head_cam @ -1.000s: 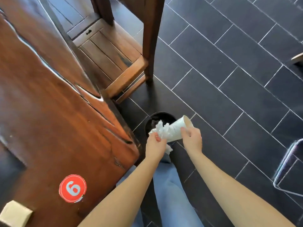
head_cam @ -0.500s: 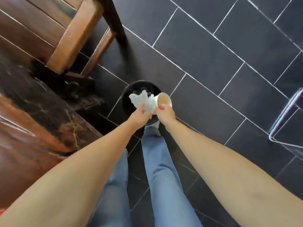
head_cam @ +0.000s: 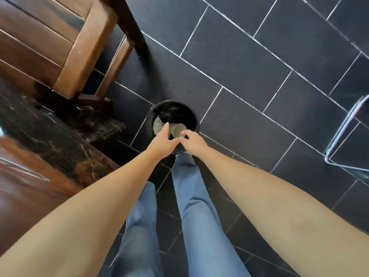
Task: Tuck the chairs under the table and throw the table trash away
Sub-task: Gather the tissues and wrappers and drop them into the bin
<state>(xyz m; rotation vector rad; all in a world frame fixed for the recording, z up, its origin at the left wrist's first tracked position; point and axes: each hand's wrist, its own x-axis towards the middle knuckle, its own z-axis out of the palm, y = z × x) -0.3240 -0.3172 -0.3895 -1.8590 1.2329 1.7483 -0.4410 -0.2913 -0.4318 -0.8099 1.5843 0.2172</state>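
A black round trash bin (head_cam: 196, 121) stands on the dark tiled floor just in front of my feet. Inside it lie a white paper cup (head_cam: 178, 128) on its side and a crumpled white napkin (head_cam: 157, 124), both in shadow. My left hand (head_cam: 162, 140) hovers over the bin's near rim with its fingers stretched out beside the cup. Close to the right of it, my right hand (head_cam: 195, 142) has loosely spread fingers just above the cup's rim. Neither hand grips anything. A wooden chair (head_cam: 79, 56) stands at the upper left, beside the dark wooden table (head_cam: 30, 186).
The table's rough edge (head_cam: 65, 148) runs close to my left arm. A clear acrylic chair (head_cam: 343, 136) stands at the right edge. My legs in blue jeans (head_cam: 191, 206) are below the bin. Dark floor tiles (head_cam: 259, 66) stretch away to the upper right.
Both hands lowered the cup and napkin into the bin and let them go; the trash now lies inside. My view has tilted further down over the bin.
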